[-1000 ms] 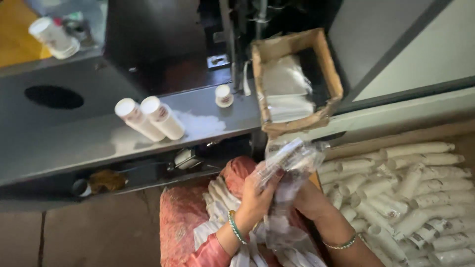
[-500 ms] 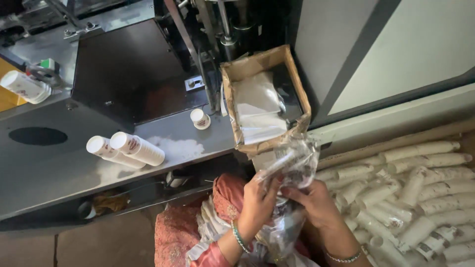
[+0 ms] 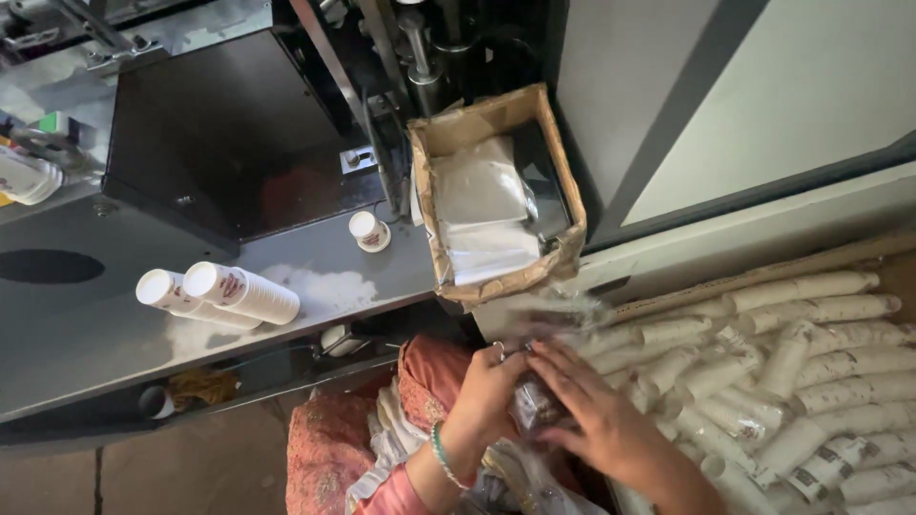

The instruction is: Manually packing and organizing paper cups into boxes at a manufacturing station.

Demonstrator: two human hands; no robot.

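Lap: a person sits with pink patterned cloth (image 3: 329,448) over the knees, crumpled clear plastic wrappers (image 3: 391,443) heaped on it, within easy reach of both hands.
Left hand (image 3: 487,391): a green bangle at the wrist, fingers curled around one end of a clear plastic sleeve (image 3: 534,401), gripping it so the film stays taut.
Right hand (image 3: 596,410): fingers spread and pressed over the other side of the same sleeve, holding it steady against the lap; the sleeve sits between the 2 hands, just below the counter edge.
Sleeve top: the film rises blurred toward the carton, so what it contains cannot be made out.
Right side: rows of sleeved paper cup stacks (image 3: 792,381) lie on their sides, packed close beside the right hand.
Counter (image 3: 86,334): 2 stacks of paper cups (image 3: 224,294) lie on their sides, touching each other; 1 small single cup (image 3: 367,231) stands upright farther back.
Carton (image 3: 496,191): an open cardboard box sits tilted at the counter's end, just above the hands, holding flat folded plastic bags (image 3: 482,215), apparently kept there as a ready supply.
Behind: a dark machine housing (image 3: 229,143) with metal rods fills the background.
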